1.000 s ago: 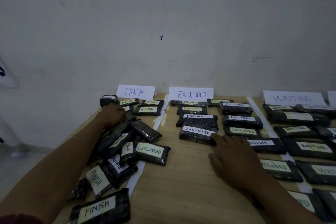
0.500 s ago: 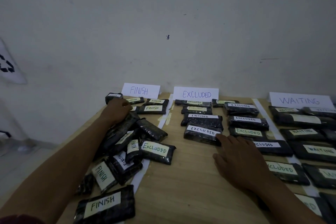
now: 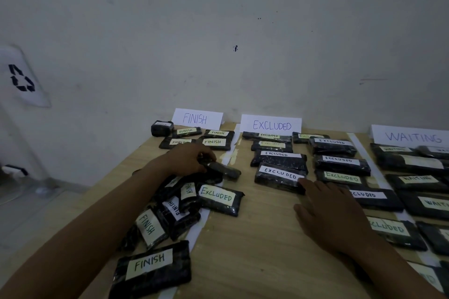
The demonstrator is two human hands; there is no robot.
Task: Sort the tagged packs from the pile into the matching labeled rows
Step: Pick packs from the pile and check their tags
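Note:
A pile of dark packs (image 3: pixel 175 204) lies at the left of the wooden table (image 3: pixel 255 250), most tagged FINISH, one tagged EXCLUDED (image 3: pixel 220 199). My left hand (image 3: pixel 188 160) grips a dark pack (image 3: pixel 223 170) at the pile's far end; its tag is hidden. My right hand (image 3: pixel 332 216) rests flat on the table, fingertips touching an EXCLUDED pack (image 3: pixel 279 176). Standing cards read FINISH (image 3: pixel 197 118), EXCLUDED (image 3: pixel 271 124) and WAITING (image 3: pixel 410 137), each with packs laid out in front of it.
White tape strips (image 3: pixel 374 167) divide the rows. A large FINISH pack (image 3: pixel 151 268) lies at the near left edge. A white wall stands right behind the cards. Left of the table sits a white bin with a recycling mark (image 3: pixel 21 77).
My left hand has come back from the FINISH row to the pile's far end and closed on a dark pack. My right hand has stayed in place.

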